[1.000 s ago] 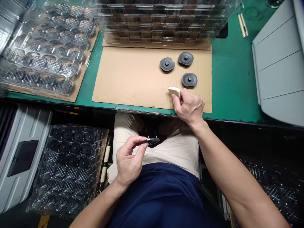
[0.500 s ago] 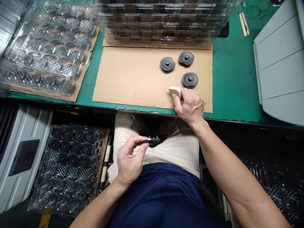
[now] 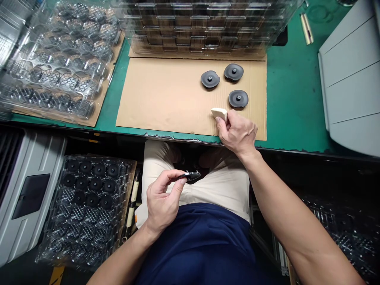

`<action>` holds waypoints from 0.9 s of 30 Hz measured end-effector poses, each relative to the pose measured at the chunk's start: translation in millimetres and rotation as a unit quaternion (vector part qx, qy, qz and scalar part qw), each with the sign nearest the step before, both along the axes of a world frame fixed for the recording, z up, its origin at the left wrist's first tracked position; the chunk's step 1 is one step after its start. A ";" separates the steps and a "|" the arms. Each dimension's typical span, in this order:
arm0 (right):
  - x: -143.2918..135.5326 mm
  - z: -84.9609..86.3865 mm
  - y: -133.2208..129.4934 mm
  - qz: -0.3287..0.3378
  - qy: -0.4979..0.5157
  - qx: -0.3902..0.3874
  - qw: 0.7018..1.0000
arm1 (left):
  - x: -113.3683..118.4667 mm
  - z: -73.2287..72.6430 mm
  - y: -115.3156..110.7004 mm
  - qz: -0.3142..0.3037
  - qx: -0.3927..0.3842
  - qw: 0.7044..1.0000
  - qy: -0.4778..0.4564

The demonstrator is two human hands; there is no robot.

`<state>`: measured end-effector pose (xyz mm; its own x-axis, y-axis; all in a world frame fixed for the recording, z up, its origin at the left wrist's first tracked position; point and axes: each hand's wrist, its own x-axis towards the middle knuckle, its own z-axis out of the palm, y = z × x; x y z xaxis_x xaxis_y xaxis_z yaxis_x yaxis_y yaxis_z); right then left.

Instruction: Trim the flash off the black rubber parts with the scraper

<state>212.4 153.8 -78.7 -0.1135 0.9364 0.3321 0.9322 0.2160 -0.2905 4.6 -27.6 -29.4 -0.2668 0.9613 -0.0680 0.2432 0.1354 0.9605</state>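
Between the thumb and fingers of my left hand [image 3: 163, 198] is a thin black disc-like part [image 3: 192, 175], held edge-on above my lap, with small pins standing up from it. My right hand [image 3: 239, 130] rests at the front of the cardboard sheet [image 3: 157, 95], closed around a cream-coloured block [image 3: 219, 113] whose kind I cannot make out. Beyond that hand lie three dark rounded discs, each with a raised centre stud: one at the left [image 3: 210, 80], one at the back [image 3: 234, 72] and one nearest the hand [image 3: 238, 98].
Stacked clear plastic trays [image 3: 196, 29] stand behind the cardboard. More clear trays [image 3: 59, 63] lie at the left of the green table [image 3: 292, 99]. Below, a tray [image 3: 86, 209] holds several black discs. A grey bin [image 3: 352, 79] is at the right.
Both hands keep their grips and places. The whole view has shifted very slightly; nothing else visibly differs.
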 end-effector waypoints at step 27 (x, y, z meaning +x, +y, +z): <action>-0.3 0.2 -0.1 0.002 -0.011 0.020 1.000 | 0.1 0.1 -0.5 0.002 0.000 1.000 -0.005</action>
